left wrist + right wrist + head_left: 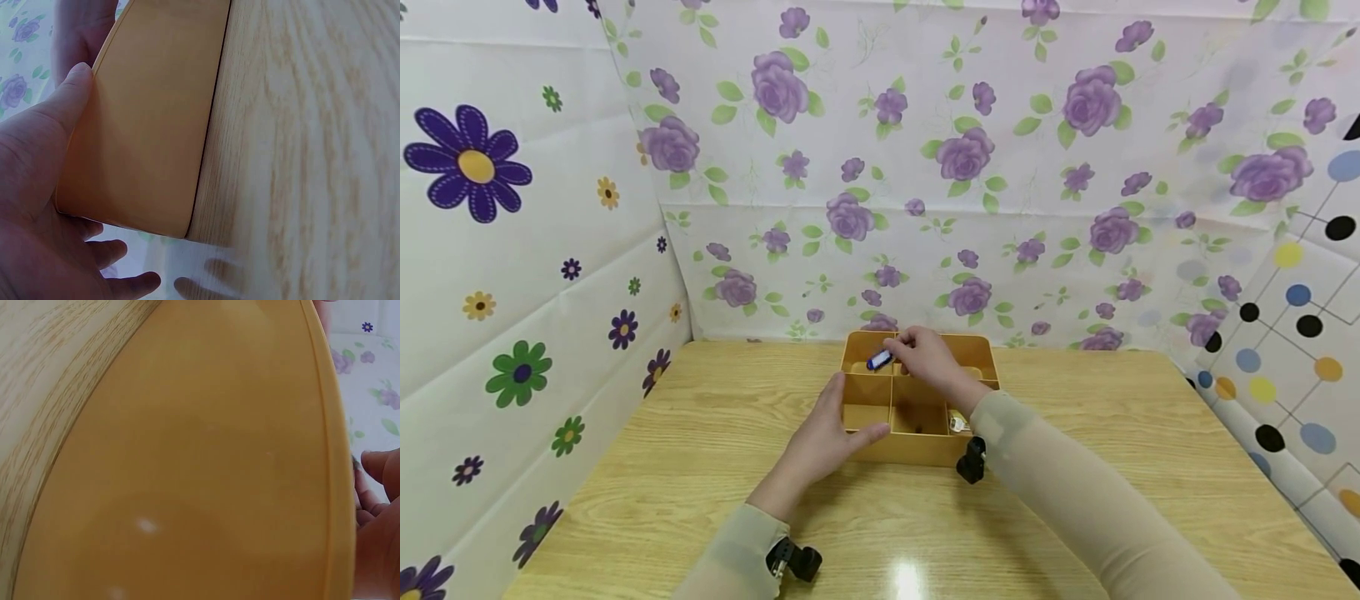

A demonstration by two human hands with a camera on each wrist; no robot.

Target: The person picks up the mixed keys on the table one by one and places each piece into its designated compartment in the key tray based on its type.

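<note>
A yellow-orange divided storage box (910,450) sits on the table with its compartments facing up. Over its back left compartment my right hand (927,356) pinches a small blue object with a white label (880,359), its exact kind unclear. My left hand (827,429) rests at the box's front left corner, thumb along the front rim and fingers fairly straight beside the left wall. In the left wrist view the left thumb (75,87) touches the rim. The right wrist view mostly shows the box's front wall (206,437); the held object is mostly hidden there.
A small shiny metallic item (958,422), perhaps keys, lies in the front right compartment, partly behind the right wrist. The wooden table (730,392) meets flower-printed sheets (895,208) at the back and left. A dotted sheet (1300,358) hangs on the right.
</note>
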